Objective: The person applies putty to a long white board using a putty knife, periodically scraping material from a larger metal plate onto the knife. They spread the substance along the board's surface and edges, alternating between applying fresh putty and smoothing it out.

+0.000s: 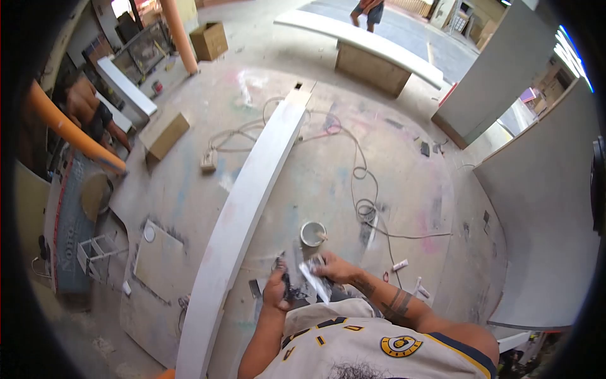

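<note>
My left hand (275, 287) is closed round a black-smeared piece (288, 287), held upright before my lap; what kind of thing it is I cannot tell. Close beside it, my right hand (336, 268) grips a flat white piece (314, 283) that slants down toward my lap. Just beyond both hands stands a small round pot (313, 234) with a stick-like handle leaning on its rim. A long white board (252, 183) lies to the left of my hands, running away across the worktable.
The paint-stained worktable (391, 170) carries a looped grey cable (365, 208), a socket box (207, 161) and small tubes (400, 265). A white-topped bench (372, 47) stands at the back, a grey curved panel (536, 208) at right. One person (85, 107) bends at left; another stands behind the bench.
</note>
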Action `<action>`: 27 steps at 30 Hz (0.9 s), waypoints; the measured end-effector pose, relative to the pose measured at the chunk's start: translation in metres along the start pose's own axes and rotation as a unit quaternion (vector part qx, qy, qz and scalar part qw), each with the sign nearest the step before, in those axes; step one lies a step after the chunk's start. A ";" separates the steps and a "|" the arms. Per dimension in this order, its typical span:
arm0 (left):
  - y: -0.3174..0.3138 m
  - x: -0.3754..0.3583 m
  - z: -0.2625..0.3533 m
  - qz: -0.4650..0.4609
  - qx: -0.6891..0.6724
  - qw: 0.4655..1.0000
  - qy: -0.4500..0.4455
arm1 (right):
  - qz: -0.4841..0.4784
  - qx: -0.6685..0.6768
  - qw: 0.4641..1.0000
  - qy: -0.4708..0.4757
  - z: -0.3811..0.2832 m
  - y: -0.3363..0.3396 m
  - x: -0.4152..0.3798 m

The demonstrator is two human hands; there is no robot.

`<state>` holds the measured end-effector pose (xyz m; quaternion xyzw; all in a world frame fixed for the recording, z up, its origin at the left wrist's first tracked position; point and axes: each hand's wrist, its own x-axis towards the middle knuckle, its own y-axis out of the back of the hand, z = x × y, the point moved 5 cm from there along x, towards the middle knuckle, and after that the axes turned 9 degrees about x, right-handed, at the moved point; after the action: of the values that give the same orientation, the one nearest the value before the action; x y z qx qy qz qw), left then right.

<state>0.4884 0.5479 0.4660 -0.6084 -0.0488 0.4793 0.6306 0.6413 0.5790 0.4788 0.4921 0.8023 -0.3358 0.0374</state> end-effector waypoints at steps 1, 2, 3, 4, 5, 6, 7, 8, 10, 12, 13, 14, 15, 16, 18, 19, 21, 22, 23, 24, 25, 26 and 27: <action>0.002 -0.004 0.009 0.011 0.046 0.997 -0.060 | -0.035 -0.073 0.996 -0.039 -0.004 0.006 -0.021; 0.002 -0.009 0.008 0.024 0.088 0.989 -0.117 | -0.020 -0.087 0.994 -0.067 -0.006 0.016 -0.042; -0.017 -0.016 -0.002 0.022 0.092 0.988 -0.119 | -0.021 -0.088 0.994 -0.062 -0.012 0.026 -0.062; -0.043 -0.027 -0.001 0.045 0.104 0.976 -0.185 | 0.033 -0.130 0.989 -0.056 -0.018 0.042 -0.081; -0.060 -0.039 -0.001 0.078 0.112 0.958 -0.254 | 0.077 -0.171 0.981 -0.057 -0.021 0.055 -0.098; -0.066 -0.045 -0.007 0.088 0.128 0.948 -0.279 | 0.100 -0.147 0.984 -0.006 -0.033 0.059 -0.117; -0.071 -0.050 -0.013 0.101 0.141 0.936 -0.306 | 0.119 -0.124 0.984 0.041 -0.048 0.061 -0.135; -0.080 -0.057 -0.017 0.146 0.148 0.911 -0.356 | 0.115 -0.108 0.983 0.094 -0.058 0.064 -0.149; -0.077 -0.067 -0.038 0.223 0.166 0.852 -0.443 | 0.122 -0.118 0.972 0.162 -0.073 0.050 -0.178; -0.075 -0.068 -0.057 0.247 0.166 0.825 -0.481 | 0.142 -0.169 0.946 0.238 -0.076 0.028 -0.200; -0.083 -0.072 -0.058 0.272 0.248 0.784 -0.500 | 0.119 -0.379 0.839 0.372 -0.094 0.001 -0.213; -0.089 -0.078 -0.065 0.274 0.277 0.774 -0.498 | 0.137 -0.427 0.807 0.385 -0.096 -0.020 -0.219; -0.106 -0.089 -0.073 0.276 0.307 0.764 -0.495 | 0.159 -0.472 0.771 0.396 -0.091 -0.040 -0.226; -0.097 -0.089 -0.082 0.272 0.311 0.766 -0.493 | 0.160 -0.506 0.751 0.393 -0.085 -0.054 -0.229; -0.074 -0.073 -0.106 0.213 0.323 0.821 -0.420 | 0.138 -0.530 0.747 0.377 -0.070 -0.063 -0.229; -0.082 -0.077 -0.113 0.209 0.330 0.821 -0.416 | 0.141 -0.527 0.747 0.379 -0.059 -0.065 -0.227; -0.117 -0.089 -0.117 0.104 0.380 0.766 -0.508 | 0.148 -0.519 0.754 0.374 -0.044 -0.068 -0.233; -0.116 -0.097 -0.120 0.106 0.400 0.774 -0.479 | 0.149 -0.514 0.760 0.369 -0.039 -0.070 -0.235; -0.120 -0.100 -0.118 0.090 0.406 0.771 -0.483 | 0.142 -0.521 0.763 0.354 -0.035 -0.074 -0.236; -0.124 -0.102 -0.115 0.060 0.395 0.772 -0.495 | 0.128 -0.523 0.761 0.363 -0.031 -0.082 -0.238; -0.125 -0.107 -0.112 0.031 0.384 0.773 -0.503 | 0.114 -0.524 0.759 0.369 -0.026 -0.091 -0.239; -0.110 -0.105 -0.112 0.024 0.369 0.796 -0.480 | 0.096 -0.530 0.750 0.385 -0.019 -0.102 -0.238; -0.112 -0.112 -0.110 0.016 0.345 0.804 -0.484 | 0.093 -0.526 0.749 0.392 -0.017 -0.114 -0.240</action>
<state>0.5597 0.4165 0.5875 -0.0401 -0.1694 0.7066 0.6858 0.6757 0.3722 0.6427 0.5552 0.7464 0.3668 0.0036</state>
